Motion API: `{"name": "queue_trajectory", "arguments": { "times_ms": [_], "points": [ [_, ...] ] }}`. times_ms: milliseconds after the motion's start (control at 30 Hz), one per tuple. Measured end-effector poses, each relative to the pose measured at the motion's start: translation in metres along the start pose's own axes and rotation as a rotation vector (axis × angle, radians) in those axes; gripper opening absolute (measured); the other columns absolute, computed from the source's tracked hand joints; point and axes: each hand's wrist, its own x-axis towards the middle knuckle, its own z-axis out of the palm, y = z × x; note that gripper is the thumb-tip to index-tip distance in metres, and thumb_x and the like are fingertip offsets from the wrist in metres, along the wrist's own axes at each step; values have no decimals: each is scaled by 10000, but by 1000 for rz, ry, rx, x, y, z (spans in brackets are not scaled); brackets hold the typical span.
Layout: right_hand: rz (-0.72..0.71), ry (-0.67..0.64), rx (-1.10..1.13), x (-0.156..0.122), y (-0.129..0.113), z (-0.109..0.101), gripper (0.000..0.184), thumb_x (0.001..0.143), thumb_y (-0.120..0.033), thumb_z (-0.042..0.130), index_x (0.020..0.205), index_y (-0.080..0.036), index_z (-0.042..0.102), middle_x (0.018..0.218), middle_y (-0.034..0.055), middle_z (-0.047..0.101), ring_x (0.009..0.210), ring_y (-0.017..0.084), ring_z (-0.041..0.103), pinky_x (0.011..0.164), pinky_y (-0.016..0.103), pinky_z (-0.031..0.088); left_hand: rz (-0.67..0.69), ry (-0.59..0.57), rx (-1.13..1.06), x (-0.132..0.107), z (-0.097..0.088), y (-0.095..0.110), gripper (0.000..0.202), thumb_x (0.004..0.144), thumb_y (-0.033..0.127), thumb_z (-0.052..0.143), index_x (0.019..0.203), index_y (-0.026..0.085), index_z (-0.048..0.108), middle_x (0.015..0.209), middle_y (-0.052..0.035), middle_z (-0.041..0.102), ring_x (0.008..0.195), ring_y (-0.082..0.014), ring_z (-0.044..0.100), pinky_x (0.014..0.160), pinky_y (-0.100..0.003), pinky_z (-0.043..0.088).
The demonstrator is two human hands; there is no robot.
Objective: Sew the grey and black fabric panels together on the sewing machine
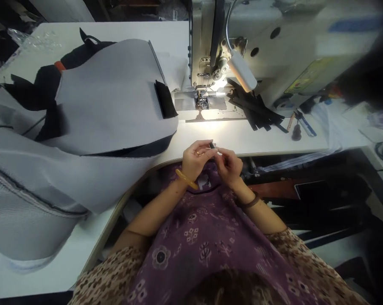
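Note:
My left hand (196, 159) and my right hand (228, 164) meet at the near edge of the white sewing table (210, 135), just in front of my chest. Both pinch a small dark piece (212, 146) between their fingertips; it is too small to name. A yellow bangle is on the left wrist and a brown band on the right. The sewing machine (274, 46) stands behind the hands, its lamp lighting the needle plate (204, 103).
A large stack of grey fabric panels (108, 97) with black trim covers the table's left half. Several black strips (255, 108) lie right of the needle. Small snips (301, 123) rest further right. Dark clutter sits below the table at right.

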Motion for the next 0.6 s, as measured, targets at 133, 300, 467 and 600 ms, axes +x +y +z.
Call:
{"name": "queue_trajectory", "arguments": {
  "times_ms": [133, 300, 467, 600],
  "points": [
    [128, -75, 206, 6, 0, -4, 175, 795, -406, 536, 782, -239, 588, 534, -52, 417, 475, 89, 359, 469, 230, 307, 42, -3, 92, 3, -6, 1, 330, 638, 254, 739, 924, 133, 626, 684, 13, 612, 635, -67, 560, 619, -177, 460],
    [525, 206, 601, 29, 27, -69, 238, 726, -398, 609, 624, -248, 454, 459, -102, 187, 375, 61, 147, 372, 223, 147, 47, -11, 196, 3, -15, -1, 313, 647, 255, 735, 916, 136, 627, 613, 34, 564, 592, -56, 511, 599, -176, 432],
    [604, 584, 428, 51, 65, -188, 532, 797, -332, 550, 386, -239, 225, 341, -77, 80, 342, 54, 14, 393, 307, 65, 70, -13, 254, 5, -21, -6, 335, 649, 258, 737, 943, 137, 632, 658, 20, 582, 628, -65, 531, 639, -180, 450],
    [558, 498, 507, 41, 44, -174, 423, 787, -313, 555, 412, -258, 368, 344, -71, 246, 352, 51, 36, 366, 290, 86, 58, -101, 329, 4, -14, -9, 352, 667, 271, 724, 990, 151, 651, 737, -2, 599, 653, -68, 537, 639, -170, 458]
  ]
}}
